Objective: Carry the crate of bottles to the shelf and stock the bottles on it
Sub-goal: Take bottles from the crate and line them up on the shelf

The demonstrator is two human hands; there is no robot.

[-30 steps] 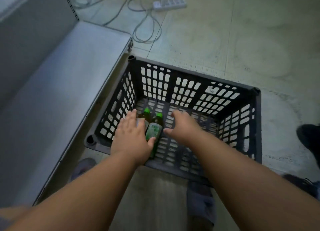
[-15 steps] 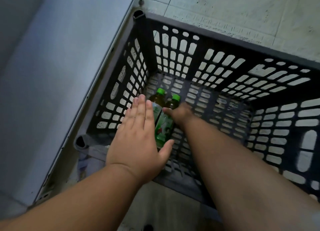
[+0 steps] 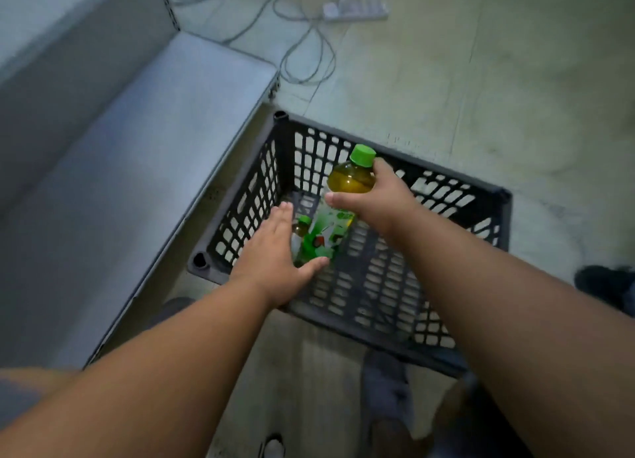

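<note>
A dark slotted plastic crate (image 3: 457, 361) stands on the floor beside the low grey shelf (image 3: 137, 168). My right hand (image 3: 381, 196) grips a green-capped tea bottle (image 3: 350, 179) with a green label, lifted above the crate's inside. A second green-capped bottle (image 3: 303, 224) lies on the crate bottom near the left wall. My left hand (image 3: 275, 254) hovers flat over that bottle with fingers spread, holding nothing; most of the bottle is hidden under it.
The shelf's bare grey board runs along the left, with its back panel (image 3: 68, 62) rising behind. A white power strip (image 3: 355, 9) and loose cables (image 3: 305, 55) lie on the floor beyond the crate. My shoes (image 3: 388, 392) show below; a dark shoe (image 3: 604, 278) at right.
My right hand has closed on one bottle and raised it out of the crate bottom. The view has pulled back up. My left hand stays over the other bottle.
</note>
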